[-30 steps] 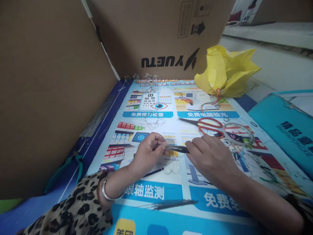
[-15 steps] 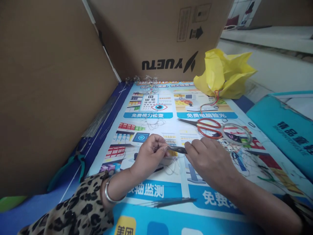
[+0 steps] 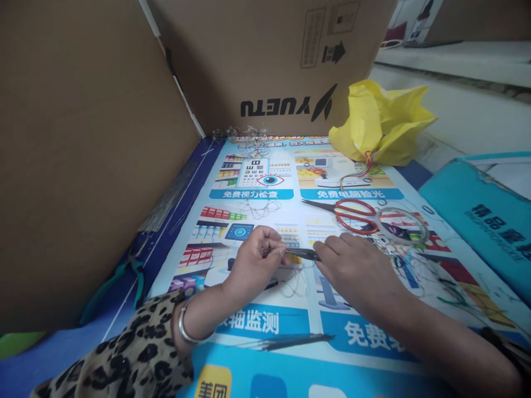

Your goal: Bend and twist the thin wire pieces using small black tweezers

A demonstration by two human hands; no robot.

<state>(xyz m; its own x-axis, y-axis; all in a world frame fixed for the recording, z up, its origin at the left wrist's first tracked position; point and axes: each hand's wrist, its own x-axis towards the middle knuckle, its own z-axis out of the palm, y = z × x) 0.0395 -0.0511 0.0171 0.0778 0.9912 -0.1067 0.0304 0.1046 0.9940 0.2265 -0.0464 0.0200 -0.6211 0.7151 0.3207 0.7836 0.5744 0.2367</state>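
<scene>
My right hand (image 3: 352, 265) is closed round a pair of dark pliers (image 3: 305, 254), whose narrow jaws point left. The handles are hidden in my fist. Just left of the jaw tips, my left hand (image 3: 261, 260) pinches thin wire at thumb and forefinger; the wire is too fine to follow inside the fingers. Faint loops of wire (image 3: 293, 283) hang below this pinch, over the printed sheet. Beyond my right hand lie red-handled scissors (image 3: 355, 216), partly across the sheet, and a clear ring-shaped coil (image 3: 423, 226) beside them.
Cardboard walls (image 3: 265, 66) stand left and behind. A yellow bag (image 3: 381, 124) with coloured cords sits back right, near a teal box (image 3: 481, 215). Green-handled pliers (image 3: 139, 276) lie at left. Dark wire lengths (image 3: 296, 341) lie in front; tangled wire (image 3: 415, 265) lies right.
Both hands stay almost in place, the pliers' jaws still close to the left fingertips. The pliers and right hand have shifted very slightly right.
</scene>
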